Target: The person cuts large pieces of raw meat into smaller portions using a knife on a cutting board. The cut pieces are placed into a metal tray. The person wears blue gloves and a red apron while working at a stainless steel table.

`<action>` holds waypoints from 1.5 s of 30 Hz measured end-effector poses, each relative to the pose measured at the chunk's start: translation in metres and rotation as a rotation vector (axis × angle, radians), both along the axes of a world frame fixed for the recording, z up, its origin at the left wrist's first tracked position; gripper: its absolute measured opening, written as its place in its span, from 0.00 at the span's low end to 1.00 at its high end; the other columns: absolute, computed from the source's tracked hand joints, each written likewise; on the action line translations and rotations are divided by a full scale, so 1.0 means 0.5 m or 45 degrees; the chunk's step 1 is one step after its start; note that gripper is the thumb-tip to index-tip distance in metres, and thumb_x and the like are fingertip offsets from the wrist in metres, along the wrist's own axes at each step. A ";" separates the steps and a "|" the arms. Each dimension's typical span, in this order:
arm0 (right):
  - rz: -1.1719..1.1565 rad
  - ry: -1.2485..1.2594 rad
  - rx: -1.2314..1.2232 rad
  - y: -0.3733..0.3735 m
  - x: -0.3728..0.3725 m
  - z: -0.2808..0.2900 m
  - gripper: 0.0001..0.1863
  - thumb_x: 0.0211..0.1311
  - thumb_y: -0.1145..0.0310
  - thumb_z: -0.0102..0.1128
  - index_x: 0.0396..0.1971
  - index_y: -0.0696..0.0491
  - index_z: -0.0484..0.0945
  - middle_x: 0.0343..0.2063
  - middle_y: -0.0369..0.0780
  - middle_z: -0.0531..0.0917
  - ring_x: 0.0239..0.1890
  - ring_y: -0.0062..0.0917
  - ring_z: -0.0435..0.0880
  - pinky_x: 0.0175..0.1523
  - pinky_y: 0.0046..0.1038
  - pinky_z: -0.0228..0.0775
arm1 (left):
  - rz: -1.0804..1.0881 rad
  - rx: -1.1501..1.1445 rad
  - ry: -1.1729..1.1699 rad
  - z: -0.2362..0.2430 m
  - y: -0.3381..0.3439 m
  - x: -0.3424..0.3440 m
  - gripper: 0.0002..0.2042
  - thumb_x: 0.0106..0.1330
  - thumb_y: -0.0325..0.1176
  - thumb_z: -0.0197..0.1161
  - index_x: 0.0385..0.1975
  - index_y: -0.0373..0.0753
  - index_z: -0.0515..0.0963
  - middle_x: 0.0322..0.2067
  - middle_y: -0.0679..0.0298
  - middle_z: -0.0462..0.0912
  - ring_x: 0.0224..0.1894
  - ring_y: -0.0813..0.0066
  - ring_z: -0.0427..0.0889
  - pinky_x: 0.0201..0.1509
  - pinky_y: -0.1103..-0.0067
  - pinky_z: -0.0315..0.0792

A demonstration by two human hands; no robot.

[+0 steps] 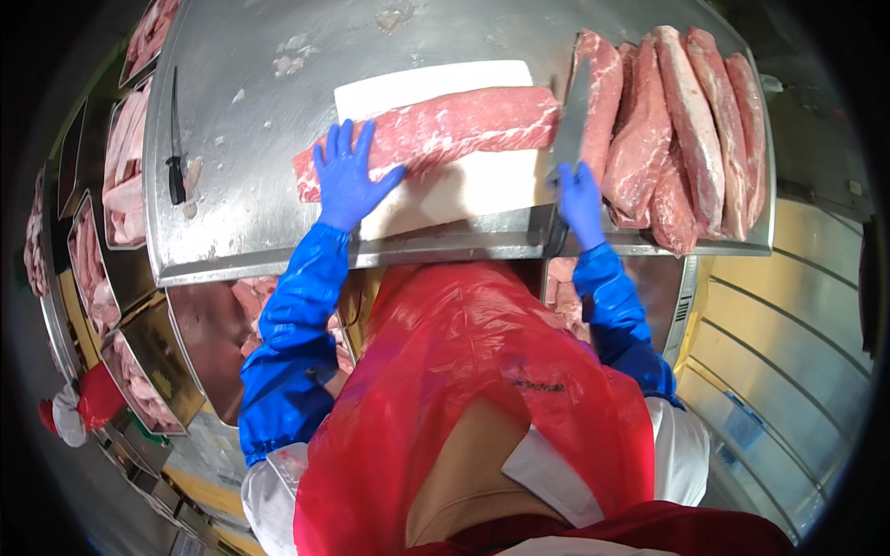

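Note:
A long pork loin (464,120) lies across a white cutting board (496,183) on the steel table, its left end reaching past the board. My left hand (350,190), in a blue glove, rests with fingers spread on the loin's left part. Gripped in my right hand (580,206), also blue-gloved, is a large knife (573,116). Its wide blade points away from me, beside the loin's right end; whether it touches the meat I cannot tell. Part of the handle shows below my fist.
Several more loins (688,130) are piled on the table's right side. A thin black-handled knife (175,181) lies at the left, near small meat scraps (295,57). Steel bins of meat (128,171) stand left of the table. Another person (93,397) is at the far left.

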State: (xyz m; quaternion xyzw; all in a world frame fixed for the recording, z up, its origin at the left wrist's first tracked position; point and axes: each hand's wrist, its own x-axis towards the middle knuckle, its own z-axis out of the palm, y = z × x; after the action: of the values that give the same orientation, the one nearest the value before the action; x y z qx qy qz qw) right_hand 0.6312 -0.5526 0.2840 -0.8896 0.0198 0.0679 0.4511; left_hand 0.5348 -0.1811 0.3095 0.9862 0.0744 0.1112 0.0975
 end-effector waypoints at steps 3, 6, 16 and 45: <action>0.129 0.093 -0.135 0.073 -0.099 0.031 0.15 0.69 0.60 0.50 0.39 0.58 0.72 0.23 0.55 0.79 0.27 0.54 0.79 0.32 0.47 0.70 | -0.029 -0.228 0.100 0.001 0.041 -0.017 0.44 0.52 0.61 0.68 0.67 0.44 0.63 0.67 0.47 0.59 0.71 0.46 0.53 0.69 0.45 0.42; 0.260 -0.034 -0.115 0.181 -0.131 0.073 0.11 0.69 0.63 0.49 0.39 0.56 0.70 0.22 0.55 0.77 0.27 0.53 0.78 0.31 0.45 0.69 | -0.014 -0.240 0.001 0.002 0.077 0.008 0.47 0.51 0.61 0.68 0.68 0.41 0.59 0.67 0.45 0.57 0.71 0.46 0.53 0.70 0.47 0.44; 0.214 -0.035 0.029 0.323 -0.111 -0.067 0.14 0.66 0.67 0.47 0.46 0.58 0.71 0.33 0.54 0.81 0.37 0.48 0.81 0.41 0.44 0.74 | -0.270 -0.019 0.403 0.014 -0.022 0.115 0.52 0.47 0.68 0.66 0.69 0.41 0.58 0.65 0.51 0.63 0.69 0.53 0.59 0.69 0.46 0.47; 0.626 0.131 -0.269 -0.020 -0.271 0.089 0.12 0.65 0.65 0.52 0.44 0.55 0.69 0.27 0.56 0.80 0.30 0.53 0.80 0.35 0.48 0.72 | 0.187 -0.217 0.095 -0.010 -0.008 0.323 0.38 0.55 0.50 0.66 0.65 0.41 0.63 0.62 0.49 0.66 0.65 0.52 0.64 0.66 0.54 0.55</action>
State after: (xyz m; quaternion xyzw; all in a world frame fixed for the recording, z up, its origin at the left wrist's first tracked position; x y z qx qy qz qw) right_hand 0.4955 -0.5624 0.3287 -0.9053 -0.1670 0.2182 0.3241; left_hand 0.6964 -0.1853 0.3045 0.9697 0.1592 0.0744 0.1699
